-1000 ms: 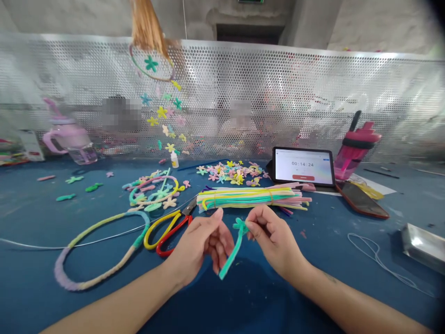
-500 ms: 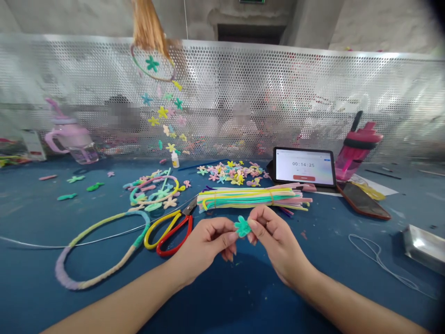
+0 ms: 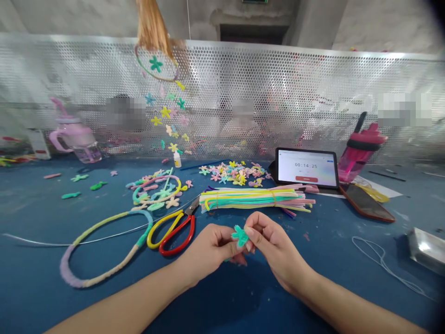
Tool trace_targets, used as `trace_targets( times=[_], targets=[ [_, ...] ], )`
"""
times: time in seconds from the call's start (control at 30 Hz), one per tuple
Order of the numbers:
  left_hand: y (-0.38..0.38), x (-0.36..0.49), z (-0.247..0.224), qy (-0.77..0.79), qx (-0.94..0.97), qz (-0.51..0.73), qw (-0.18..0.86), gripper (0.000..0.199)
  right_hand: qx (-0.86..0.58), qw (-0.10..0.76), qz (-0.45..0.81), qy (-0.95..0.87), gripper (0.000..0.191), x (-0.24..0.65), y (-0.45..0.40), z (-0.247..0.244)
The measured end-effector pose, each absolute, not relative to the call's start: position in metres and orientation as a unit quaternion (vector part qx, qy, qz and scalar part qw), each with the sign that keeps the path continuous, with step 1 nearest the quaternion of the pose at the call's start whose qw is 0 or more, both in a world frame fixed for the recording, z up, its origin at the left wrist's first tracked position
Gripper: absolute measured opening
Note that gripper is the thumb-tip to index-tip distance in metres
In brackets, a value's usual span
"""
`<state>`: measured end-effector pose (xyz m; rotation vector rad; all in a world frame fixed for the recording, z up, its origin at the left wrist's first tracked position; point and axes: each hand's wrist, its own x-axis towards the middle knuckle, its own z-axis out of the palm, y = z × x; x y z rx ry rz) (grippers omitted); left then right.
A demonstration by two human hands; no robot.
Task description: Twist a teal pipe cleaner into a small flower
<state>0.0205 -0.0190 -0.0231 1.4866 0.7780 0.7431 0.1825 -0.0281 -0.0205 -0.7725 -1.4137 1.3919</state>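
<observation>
Closed left hand [image 3: 208,248] and right hand [image 3: 274,246] pinched a teal pipe-cleaner flower [image 3: 239,235], red-and-yellow-handled scissors [image 3: 177,235] lay beside the left hand, bundled pipe cleaners [image 3: 255,199] lay just beyond both hands

The pipe-cleaner flower [image 3: 240,236] is teal, the scissors [image 3: 184,233] have one red and one yellow handle, and the table [image 3: 34,278] is deep blue; the panel [image 3: 243,69] is silver, dotted with holes.
</observation>
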Motion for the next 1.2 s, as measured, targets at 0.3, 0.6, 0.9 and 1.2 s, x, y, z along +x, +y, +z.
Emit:
trace_targets(
  times=[0.3, 0.6, 0.9, 1.2],
  targets=[
    [-0.013, 0.007, 0.003, 0.406, 0.71, 0.368, 0.442, 0.019, -0.363, 0.489, 0.478, -0.633, 0.019, 0.189, -0.022, -0.02],
    [-0.019, 0.015, -0.003, 0.379, 0.687, 0.321, 0.53, 0.015, -0.332, 0.513, 0.525, -0.593, 0.021, 0.185, -0.027, -0.02],
    [-0.028, 0.022, -0.008, 0.392, 0.634, 0.404, 0.529, 0.015, -0.331, 0.518, 0.527, -0.586, 0.022, 0.183, -0.03, -0.019],
    [-0.03, 0.021, -0.003, 0.377, 0.585, 0.434, 0.572, 0.02, -0.345, 0.512, 0.497, -0.61, 0.021, 0.186, -0.027, -0.019]
  ],
)
